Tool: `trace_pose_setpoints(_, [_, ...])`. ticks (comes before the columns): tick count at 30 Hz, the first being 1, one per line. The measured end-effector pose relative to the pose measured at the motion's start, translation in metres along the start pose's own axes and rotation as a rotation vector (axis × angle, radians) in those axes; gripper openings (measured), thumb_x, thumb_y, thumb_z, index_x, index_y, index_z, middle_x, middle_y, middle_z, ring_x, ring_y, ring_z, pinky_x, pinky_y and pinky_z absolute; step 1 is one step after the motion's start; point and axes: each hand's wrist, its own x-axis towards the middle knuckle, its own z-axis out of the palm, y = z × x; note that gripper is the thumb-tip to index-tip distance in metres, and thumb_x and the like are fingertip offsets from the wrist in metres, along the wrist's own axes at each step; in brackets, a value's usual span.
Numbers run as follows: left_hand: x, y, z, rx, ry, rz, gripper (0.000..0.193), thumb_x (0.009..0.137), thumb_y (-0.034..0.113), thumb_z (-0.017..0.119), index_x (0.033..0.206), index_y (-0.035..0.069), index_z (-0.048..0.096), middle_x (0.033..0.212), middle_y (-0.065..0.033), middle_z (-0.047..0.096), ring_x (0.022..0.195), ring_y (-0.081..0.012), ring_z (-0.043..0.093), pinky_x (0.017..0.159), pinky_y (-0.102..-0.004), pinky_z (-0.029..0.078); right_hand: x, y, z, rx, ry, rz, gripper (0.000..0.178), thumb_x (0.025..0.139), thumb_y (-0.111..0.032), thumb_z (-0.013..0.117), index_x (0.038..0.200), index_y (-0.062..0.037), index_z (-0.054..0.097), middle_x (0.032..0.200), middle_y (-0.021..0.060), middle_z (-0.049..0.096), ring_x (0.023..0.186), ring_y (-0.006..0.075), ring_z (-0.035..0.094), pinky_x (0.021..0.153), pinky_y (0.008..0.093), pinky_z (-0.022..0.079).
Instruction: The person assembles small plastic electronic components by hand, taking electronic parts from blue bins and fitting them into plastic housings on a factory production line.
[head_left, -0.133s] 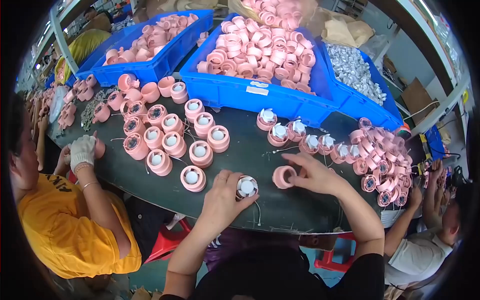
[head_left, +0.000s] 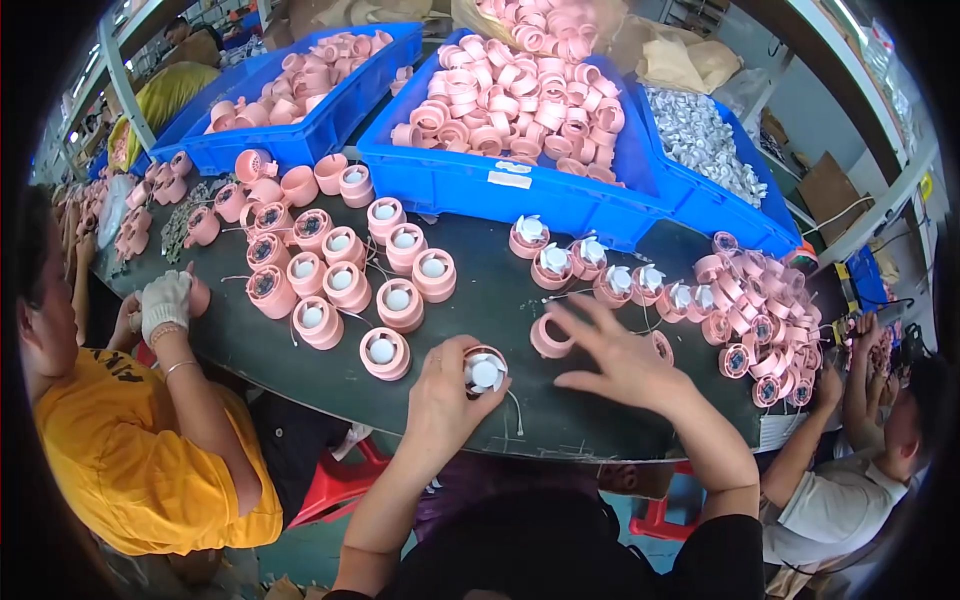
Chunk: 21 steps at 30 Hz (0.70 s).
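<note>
My left hand [head_left: 442, 395] is closed round a pink fan housing with a white bladed fan wheel [head_left: 486, 372], its thumb against the near side. A thin white wire trails from the housing onto the dark table. My right hand [head_left: 632, 362] is spread, fingers apart, over the table with nothing in it. Just left of its fingers lies an open pink ring [head_left: 549, 337], partly covered by them. Behind the hand another pink piece [head_left: 661, 347] shows only in part. Farther back stand several pink housings with white fan wheels [head_left: 553, 262].
Pink housings with white round centres [head_left: 399, 305] stand in a group to the left. Blue bins [head_left: 500, 198] of pink rings and white parts line the back. Pink parts pile up [head_left: 770, 320] at right. Co-workers sit on both sides, one in a yellow shirt [head_left: 150, 450].
My right hand has let go of the pink ring, its fingers now spread. The left hand still holds the fan housing, shifted slightly in view.
</note>
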Motion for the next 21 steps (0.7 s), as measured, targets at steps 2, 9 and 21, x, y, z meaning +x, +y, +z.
trace_pose_setpoints(2, [-0.006,0.003,0.004,-0.135,-0.004,-0.112,0.053,0.066,0.016,0.078,0.107,0.002,0.048,0.097,-0.0129,0.055,0.085,-0.0238,0.059,0.076,-0.0319,0.048,0.004,0.006,0.012,0.007,-0.061,-0.118,0.054,0.078,-0.017,0.066,0.128,-0.0166,0.045,0.126,0.0122,0.040,0.107,0.0286,0.053,0.079,0.0385,0.050])
trace_pose_setpoints(9, [-0.017,-0.005,-0.003,-0.876,-0.040,-0.268,0.056,0.069,0.015,0.077,0.111,0.003,0.042,0.097,-0.0061,0.051,0.090,-0.0128,0.051,0.081,-0.0262,0.042,0.007,0.006,0.015,0.342,-0.060,-0.015,0.040,0.074,-0.007,0.068,0.111,-0.0075,0.052,0.107,0.0106,0.051,0.081,0.0216,0.061,0.068,0.0311,0.051])
trace_pose_setpoints(21, [-0.020,-0.014,-0.004,-1.297,-0.176,-0.474,0.023,0.094,0.017,0.043,0.110,0.001,0.048,0.081,-0.0051,0.055,0.063,-0.0079,0.054,0.051,-0.0171,0.041,-0.002,-0.033,0.051,0.898,-0.043,-0.061,0.048,0.077,-0.003,0.067,0.121,-0.0051,0.048,0.117,0.0075,0.050,0.092,0.0139,0.060,0.061,0.0221,0.054])
